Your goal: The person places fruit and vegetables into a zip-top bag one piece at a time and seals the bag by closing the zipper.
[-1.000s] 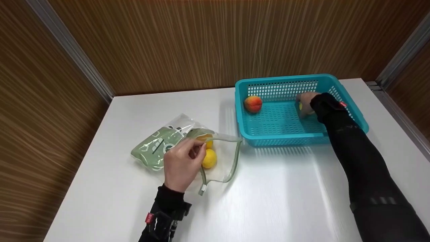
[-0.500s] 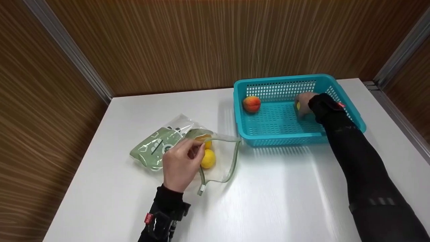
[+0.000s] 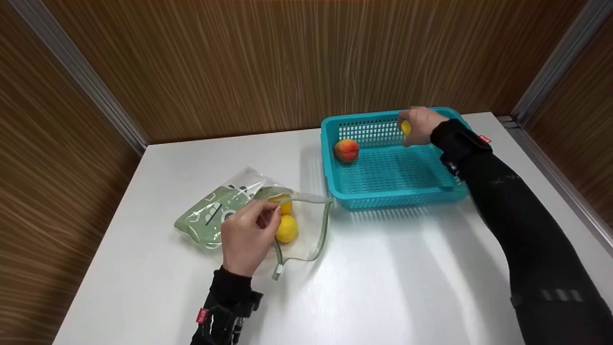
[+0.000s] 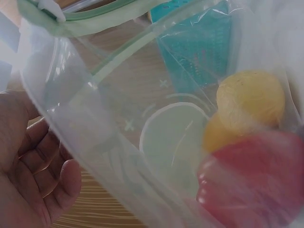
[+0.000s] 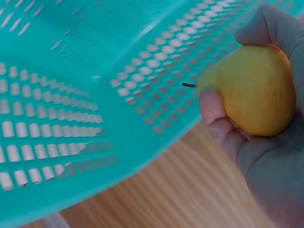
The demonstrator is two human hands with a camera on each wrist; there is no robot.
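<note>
My left hand pinches the green-trimmed rim of a clear zip bag with a printed green front, which lies on the table with its mouth open. Two round yellow fruits show inside it. The left wrist view also reveals a glossy red, rounded piece of produce in the bag. Over the back right part of a turquoise basket, my right hand holds a yellow pear, thumb and fingers curled round it, its dark stem pointing out. A red-orange peach sits at the basket's left end.
The white table stands against a wood-grain panel at the back, with further panels to the left and right. The basket's near left corner is close beside the bag's mouth.
My right hand has lifted the pear up from the basket floor, toward the back rim. My left hand keeps its pinch on the bag. The head view has shifted slightly.
</note>
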